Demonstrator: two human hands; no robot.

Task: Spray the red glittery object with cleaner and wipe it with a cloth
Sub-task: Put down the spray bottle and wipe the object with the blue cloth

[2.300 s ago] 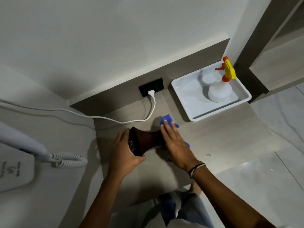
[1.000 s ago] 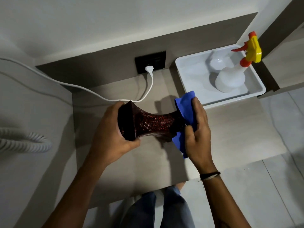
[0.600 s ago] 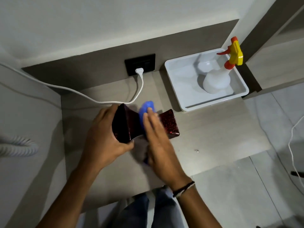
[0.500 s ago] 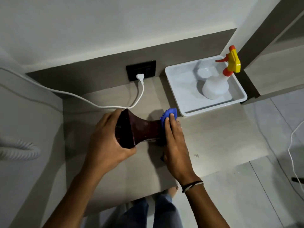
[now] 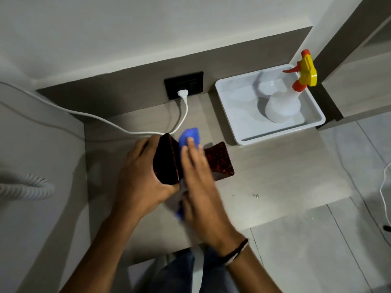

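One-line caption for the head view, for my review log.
Left hand steadies the red glittery object on the desk while right hand wipes it with a blue cloth; spray bottle in tray.

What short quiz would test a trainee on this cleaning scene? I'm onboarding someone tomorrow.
1. True or false: the spray bottle stands inside the white tray.
2. Which hand presses the blue cloth on the red glittery object? A) left B) right
3. What is plugged into the black wall socket?

Key: 1. True. 2. B: the right hand wipes while the left hand grips the object's wide end. 3. The white cable.
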